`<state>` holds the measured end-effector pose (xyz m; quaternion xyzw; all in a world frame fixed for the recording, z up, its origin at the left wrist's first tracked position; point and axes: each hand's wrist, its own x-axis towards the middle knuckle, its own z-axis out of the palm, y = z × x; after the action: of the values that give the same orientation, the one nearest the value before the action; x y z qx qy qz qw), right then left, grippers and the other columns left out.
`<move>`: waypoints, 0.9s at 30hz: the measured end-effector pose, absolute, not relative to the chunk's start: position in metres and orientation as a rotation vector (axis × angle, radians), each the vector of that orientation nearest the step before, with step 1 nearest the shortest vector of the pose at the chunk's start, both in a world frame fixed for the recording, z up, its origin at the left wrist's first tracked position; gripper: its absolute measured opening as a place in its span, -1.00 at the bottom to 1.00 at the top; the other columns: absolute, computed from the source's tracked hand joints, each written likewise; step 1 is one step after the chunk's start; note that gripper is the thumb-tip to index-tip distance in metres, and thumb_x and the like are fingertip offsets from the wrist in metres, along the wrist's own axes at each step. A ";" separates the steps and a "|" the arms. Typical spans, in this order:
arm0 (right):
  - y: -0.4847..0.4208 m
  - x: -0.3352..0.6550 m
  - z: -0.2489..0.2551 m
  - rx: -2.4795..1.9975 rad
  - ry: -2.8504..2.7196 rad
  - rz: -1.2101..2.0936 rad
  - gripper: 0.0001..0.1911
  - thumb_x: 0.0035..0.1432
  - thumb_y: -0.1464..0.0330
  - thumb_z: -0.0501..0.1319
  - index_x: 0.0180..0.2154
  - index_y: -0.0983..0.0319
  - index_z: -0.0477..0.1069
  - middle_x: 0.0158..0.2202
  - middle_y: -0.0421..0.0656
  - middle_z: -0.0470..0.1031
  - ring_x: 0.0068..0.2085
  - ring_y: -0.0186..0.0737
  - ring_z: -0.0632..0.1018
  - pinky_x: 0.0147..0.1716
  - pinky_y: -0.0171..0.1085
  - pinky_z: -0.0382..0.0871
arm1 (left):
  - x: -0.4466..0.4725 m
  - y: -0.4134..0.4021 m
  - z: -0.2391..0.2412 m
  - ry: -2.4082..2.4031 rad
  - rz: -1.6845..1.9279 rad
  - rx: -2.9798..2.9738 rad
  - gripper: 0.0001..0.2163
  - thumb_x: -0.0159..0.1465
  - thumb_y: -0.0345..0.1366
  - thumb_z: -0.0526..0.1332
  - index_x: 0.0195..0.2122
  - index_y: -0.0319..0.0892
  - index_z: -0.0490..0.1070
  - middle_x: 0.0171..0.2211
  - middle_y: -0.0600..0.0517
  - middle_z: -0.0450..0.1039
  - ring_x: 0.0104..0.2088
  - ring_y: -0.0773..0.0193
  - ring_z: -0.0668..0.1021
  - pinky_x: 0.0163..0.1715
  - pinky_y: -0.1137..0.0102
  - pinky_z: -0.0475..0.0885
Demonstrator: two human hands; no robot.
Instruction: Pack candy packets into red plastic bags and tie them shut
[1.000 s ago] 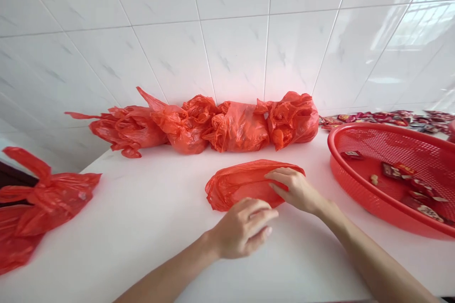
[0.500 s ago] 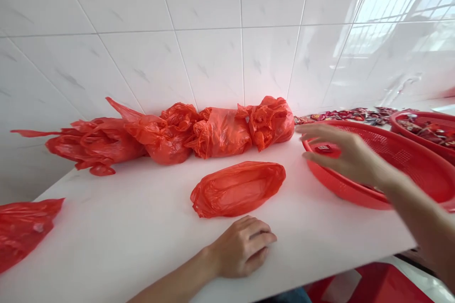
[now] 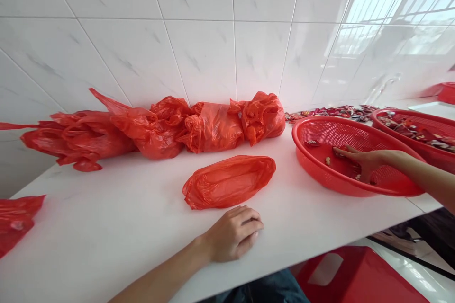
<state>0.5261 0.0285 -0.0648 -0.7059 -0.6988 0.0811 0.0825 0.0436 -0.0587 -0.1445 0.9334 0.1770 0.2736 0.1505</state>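
An open red plastic bag (image 3: 229, 181) lies flat on the white table (image 3: 124, 227), its mouth facing me. My left hand (image 3: 232, 233) rests on the table just in front of the bag, fingers loosely curled, holding nothing. My right hand (image 3: 360, 162) reaches into a round red mesh basket (image 3: 313, 168) to the right, fingers spread flat over small red-wrapped sweets (image 3: 313, 143) on its bottom. Whether any sweet is gripped is hidden by the hand.
A row of filled, tied red bags (image 3: 156, 128) lines the tiled wall. Another red bag (image 3: 16, 220) lies at the left edge. A second red basket (image 3: 419, 132) with sweets and loose sweets (image 3: 330, 112) sit far right. A red stool (image 3: 355, 277) stands below the table.
My right hand left the bag's rim, swung right and went down into the red basket. My left hand stayed resting before the bag. The view turned rightward.
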 end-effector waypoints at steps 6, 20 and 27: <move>0.032 0.514 -0.058 -2.158 -2.167 0.593 -0.04 -0.38 0.80 0.38 0.16 0.22 0.51 0.29 0.36 0.32 -0.11 -0.14 0.71 -0.43 -0.42 0.43 | 0.045 -0.057 -0.146 0.513 0.826 2.639 -0.82 0.34 -0.45 0.10 -0.16 -0.17 0.49 -0.21 -0.06 0.55 -0.26 0.25 0.54 -0.19 0.36 0.51; 0.022 0.480 -0.044 -2.154 -2.044 0.819 -0.43 -0.22 0.79 0.13 -0.24 0.22 0.62 -0.67 -0.29 0.44 -0.69 -0.31 0.47 -0.70 -0.38 0.15 | 0.046 -0.055 -0.149 0.514 0.846 2.613 -0.82 0.30 -0.48 0.11 -0.23 -0.17 0.50 -0.24 -0.05 0.54 -0.28 0.26 0.53 -0.22 0.38 0.49; 0.031 0.480 -0.057 -2.174 -1.969 0.881 -0.64 -0.07 0.70 0.10 -0.34 0.23 0.52 -0.60 -0.23 0.48 -0.65 -0.34 0.46 -0.70 -0.41 0.19 | 0.047 -0.054 -0.151 0.513 0.846 2.638 -0.81 0.31 -0.46 0.12 -0.24 -0.19 0.53 -0.23 -0.06 0.56 -0.29 0.27 0.54 -0.20 0.38 0.51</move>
<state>0.4796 0.0307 -0.0570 -0.7093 -0.6424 0.2873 0.0395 0.0472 -0.0537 -0.1509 0.9240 0.1798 0.2964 0.1612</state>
